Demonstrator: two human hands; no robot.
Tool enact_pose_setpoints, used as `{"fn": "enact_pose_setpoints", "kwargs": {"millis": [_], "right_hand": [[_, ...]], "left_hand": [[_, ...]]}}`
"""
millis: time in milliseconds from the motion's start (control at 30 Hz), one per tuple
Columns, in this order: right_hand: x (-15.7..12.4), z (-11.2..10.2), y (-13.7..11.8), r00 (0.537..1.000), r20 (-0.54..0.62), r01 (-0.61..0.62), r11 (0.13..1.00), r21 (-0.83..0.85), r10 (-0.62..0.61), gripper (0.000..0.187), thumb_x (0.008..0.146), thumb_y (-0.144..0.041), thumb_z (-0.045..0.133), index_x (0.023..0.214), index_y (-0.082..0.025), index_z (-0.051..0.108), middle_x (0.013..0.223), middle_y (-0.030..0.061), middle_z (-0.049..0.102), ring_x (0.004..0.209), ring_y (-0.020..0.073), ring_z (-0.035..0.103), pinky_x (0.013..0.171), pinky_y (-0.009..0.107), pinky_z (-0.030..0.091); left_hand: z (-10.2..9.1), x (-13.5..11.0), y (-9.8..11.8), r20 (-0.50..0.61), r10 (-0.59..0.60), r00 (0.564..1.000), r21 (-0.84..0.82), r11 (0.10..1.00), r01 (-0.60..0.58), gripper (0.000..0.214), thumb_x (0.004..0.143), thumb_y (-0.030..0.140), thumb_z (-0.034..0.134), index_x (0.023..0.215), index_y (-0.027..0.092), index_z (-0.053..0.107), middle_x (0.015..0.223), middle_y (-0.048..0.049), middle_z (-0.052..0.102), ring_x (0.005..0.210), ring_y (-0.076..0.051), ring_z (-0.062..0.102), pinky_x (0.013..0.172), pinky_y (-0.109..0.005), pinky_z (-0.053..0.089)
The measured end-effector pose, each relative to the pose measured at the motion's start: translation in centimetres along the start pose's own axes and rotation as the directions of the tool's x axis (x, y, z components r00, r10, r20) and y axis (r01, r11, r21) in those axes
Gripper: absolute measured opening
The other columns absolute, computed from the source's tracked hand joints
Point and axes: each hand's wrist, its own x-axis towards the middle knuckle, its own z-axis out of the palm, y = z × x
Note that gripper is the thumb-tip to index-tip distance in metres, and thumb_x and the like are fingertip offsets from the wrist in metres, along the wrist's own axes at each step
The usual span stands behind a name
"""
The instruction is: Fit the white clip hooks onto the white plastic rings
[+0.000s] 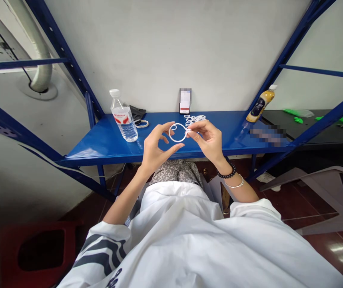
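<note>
A thin white ring (177, 141) is held up over the front of the blue table. My right hand (208, 138) pinches its right side, where a small white piece shows between thumb and fingertips. My left hand (156, 146) curves around the ring's left side, thumb and fingers apart; whether a fingertip touches it I cannot tell. Near the left index finger a small white loop (174, 127) appears within the ring's outline. Behind my right hand lies a pile of small white rings (200, 117), partly hidden by the fingers.
On the blue table (99, 148) stand a water bottle (125, 120) at left, a propped phone (185, 101) at the wall and a yellow drink bottle (260, 105) at right. A tape roll (142, 123) lies beside the water bottle. Blue frame posts (66, 56) flank the table.
</note>
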Motion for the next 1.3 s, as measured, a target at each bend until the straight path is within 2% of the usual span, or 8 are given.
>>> {"fn": "enact_pose_setpoints", "kwargs": {"millis": [167, 300, 533, 667, 833, 1067, 1300], "right_hand": [[-0.06, 0.17, -0.05, 1.0, 0.008, -0.001, 1.0, 0.011, 0.001, 0.022, 0.085, -0.042, 0.069, 0.095, -0.022, 0.067, 0.092, 0.0013, 0.073, 0.077, 0.0145, 0.072, 0.079, 0.032, 0.062], [0.01, -0.01, -0.17, 1.0, 0.015, 0.022, 0.999, -0.024, -0.021, 0.022, 0.085, -0.041, 0.069, 0.097, -0.022, 0.068, 0.093, 0.0023, 0.074, 0.079, 0.0153, 0.073, 0.079, 0.032, 0.062], [0.33, -0.44, -0.49, 0.984, 0.01, 0.178, 0.964, -0.196, -0.179, 0.01, 0.089, -0.032, 0.066, 0.094, -0.025, 0.071, 0.089, 0.0003, 0.075, 0.079, 0.0154, 0.071, 0.076, 0.031, 0.06], [0.38, -0.5, -0.49, 0.965, 0.009, 0.259, 0.939, -0.228, -0.264, 0.007, 0.089, -0.028, 0.065, 0.092, -0.027, 0.071, 0.09, -0.0001, 0.075, 0.084, 0.0163, 0.07, 0.079, 0.033, 0.058], [0.34, -0.53, -0.34, 0.97, 0.025, 0.238, 0.926, -0.292, -0.241, 0.008, 0.091, -0.03, 0.063, 0.091, -0.026, 0.07, 0.09, 0.0011, 0.074, 0.086, 0.018, 0.07, 0.08, 0.036, 0.058], [0.44, -0.46, -0.38, 0.943, -0.003, 0.324, 0.919, -0.226, -0.334, 0.006, 0.088, -0.021, 0.067, 0.09, -0.025, 0.07, 0.086, 0.0002, 0.074, 0.083, 0.0166, 0.07, 0.077, 0.034, 0.057], [0.36, -0.42, -0.17, 0.947, -0.014, 0.307, 0.918, -0.253, -0.32, 0.004, 0.089, -0.024, 0.066, 0.088, -0.026, 0.07, 0.085, 0.0005, 0.073, 0.082, 0.0176, 0.069, 0.076, 0.035, 0.057]], "left_hand": [[-0.14, -0.06, -0.06, -0.06, 0.098, 0.993, 0.198, 0.977, -0.084, 0.047, 0.083, 0.043, 0.071, 0.123, 0.023, 0.058, 0.093, -0.0039, 0.067, 0.076, -0.013, 0.06, 0.064, -0.024, 0.052], [-0.35, 0.0, -0.15, -0.077, 0.15, 0.986, 0.263, 0.957, -0.125, 0.045, 0.083, 0.04, 0.071, 0.123, 0.024, 0.059, 0.093, -0.0043, 0.068, 0.076, -0.014, 0.06, 0.064, -0.025, 0.051], [-0.47, 0.1, -0.14, -0.089, 0.188, 0.978, 0.293, 0.944, -0.154, 0.043, 0.082, 0.04, 0.072, 0.121, 0.024, 0.061, 0.09, -0.0036, 0.067, 0.08, -0.016, 0.06, 0.072, -0.03, 0.052], [-0.47, 0.1, -0.14, -0.105, 0.239, 0.965, 0.311, 0.93, -0.197, 0.042, 0.081, 0.037, 0.073, 0.12, 0.025, 0.062, 0.091, -0.0033, 0.066, 0.078, -0.015, 0.06, 0.07, -0.029, 0.051], [-0.51, 0.12, -0.18, -0.117, 0.257, 0.959, 0.348, 0.915, -0.203, 0.041, 0.08, 0.041, 0.074, 0.116, 0.024, 0.064, 0.092, -0.0041, 0.066, 0.075, -0.014, 0.059, 0.07, -0.028, 0.051], [-0.52, 0.18, -0.16, -0.123, 0.288, 0.95, 0.356, 0.906, -0.229, 0.041, 0.08, 0.04, 0.075, 0.115, 0.022, 0.065, 0.092, -0.0041, 0.065, 0.072, -0.013, 0.057, 0.068, -0.027, 0.051], [-0.56, 0.19, -0.12, -0.109, 0.269, 0.957, 0.357, 0.909, -0.215, 0.042, 0.079, 0.041, 0.075, 0.116, 0.023, 0.064, 0.091, -0.0038, 0.065, 0.078, -0.014, 0.059, 0.071, -0.028, 0.053]]}}
